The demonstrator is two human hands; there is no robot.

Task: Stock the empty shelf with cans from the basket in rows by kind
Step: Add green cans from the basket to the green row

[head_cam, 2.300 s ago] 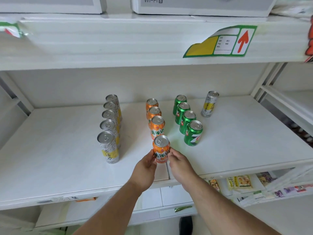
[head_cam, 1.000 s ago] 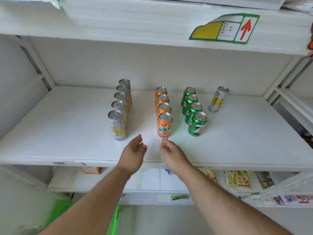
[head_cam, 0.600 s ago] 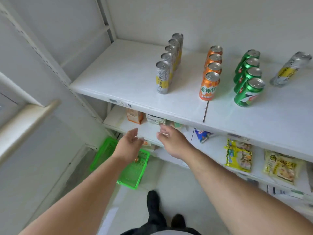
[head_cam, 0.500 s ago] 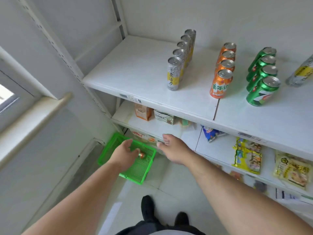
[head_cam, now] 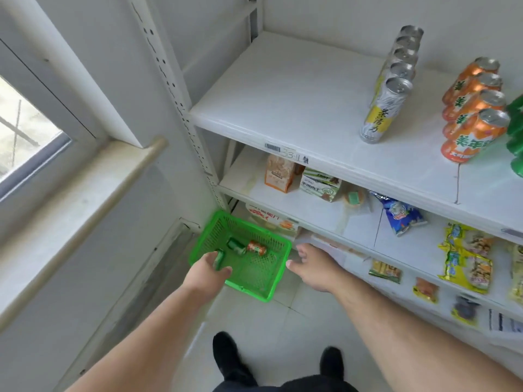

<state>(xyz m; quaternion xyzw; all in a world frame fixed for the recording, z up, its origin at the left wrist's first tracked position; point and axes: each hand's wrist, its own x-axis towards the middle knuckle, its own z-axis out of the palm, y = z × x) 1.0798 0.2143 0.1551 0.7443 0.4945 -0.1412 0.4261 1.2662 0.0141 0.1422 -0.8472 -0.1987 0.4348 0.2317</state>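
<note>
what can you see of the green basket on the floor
The green basket is a bright plastic box with mesh walls and floor and a solid rim. It sits upright on the pale tiled floor, hard by the foot of the shelving. Inside lie three cans on their sides: an orange can, a green can beside it, and another green can at the left hand, whose fingers curl around it. The right hand hovers open beside the rim.
</note>
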